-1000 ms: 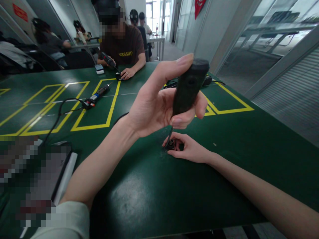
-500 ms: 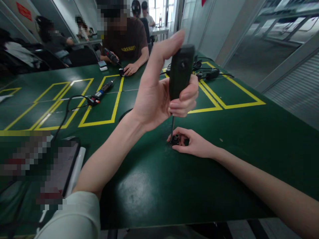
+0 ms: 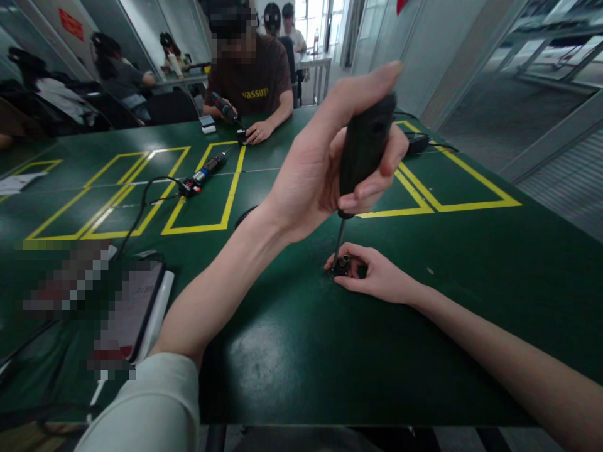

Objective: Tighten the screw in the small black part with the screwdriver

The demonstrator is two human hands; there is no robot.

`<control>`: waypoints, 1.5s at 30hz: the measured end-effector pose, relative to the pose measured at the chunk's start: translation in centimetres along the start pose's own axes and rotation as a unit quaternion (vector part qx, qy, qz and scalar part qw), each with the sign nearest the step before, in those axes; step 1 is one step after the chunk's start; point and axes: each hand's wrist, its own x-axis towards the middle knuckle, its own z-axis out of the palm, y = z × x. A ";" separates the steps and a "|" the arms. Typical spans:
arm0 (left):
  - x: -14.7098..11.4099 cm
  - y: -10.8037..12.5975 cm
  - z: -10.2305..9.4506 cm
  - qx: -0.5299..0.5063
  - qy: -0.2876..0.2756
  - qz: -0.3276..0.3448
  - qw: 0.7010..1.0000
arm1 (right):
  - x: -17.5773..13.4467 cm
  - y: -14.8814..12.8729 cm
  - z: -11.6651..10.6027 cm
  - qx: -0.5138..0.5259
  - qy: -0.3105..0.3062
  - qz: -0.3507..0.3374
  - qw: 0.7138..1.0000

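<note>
My left hand (image 3: 325, 160) is closed around the thick black handle of a screwdriver (image 3: 365, 147), with the thumb up along its top end. The handle leans to the right, and the thin metal shaft slants down to a small black part (image 3: 341, 267) on the table. That part has a short round stub standing up from it. Fingers and thumb of my right hand (image 3: 372, 273) pinch the part from the right, low against the tabletop. The shaft's tip meets the part's left side; the exact contact is too small to make out.
The green table (image 3: 282, 364) carries yellow tape rectangles. A corded screwdriver (image 3: 205, 172) lies at left centre. Blurred-out devices (image 3: 134, 307) with cables lie front left. A black adapter (image 3: 417, 142) with cable sits behind my left hand. Across the table, a co-worker (image 3: 254, 75) holds a power tool.
The screwdriver's handle tilts further to the right, its tip still at the black part. My right hand keeps its pinch. The whole view has shifted slightly.
</note>
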 end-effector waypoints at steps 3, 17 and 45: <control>0.2 -0.3 0.7 0.009 0.038 -0.006 0.999 | 0.0 0.0 0.1 0.001 0.004 0.001 1.000; 0.1 -1.6 1.6 0.057 0.082 0.031 0.995 | 0.0 -0.1 0.1 -0.004 -0.006 0.015 1.000; -0.3 -2.2 2.4 0.175 0.153 0.133 0.963 | -0.2 0.1 0.1 0.003 -0.004 0.023 1.000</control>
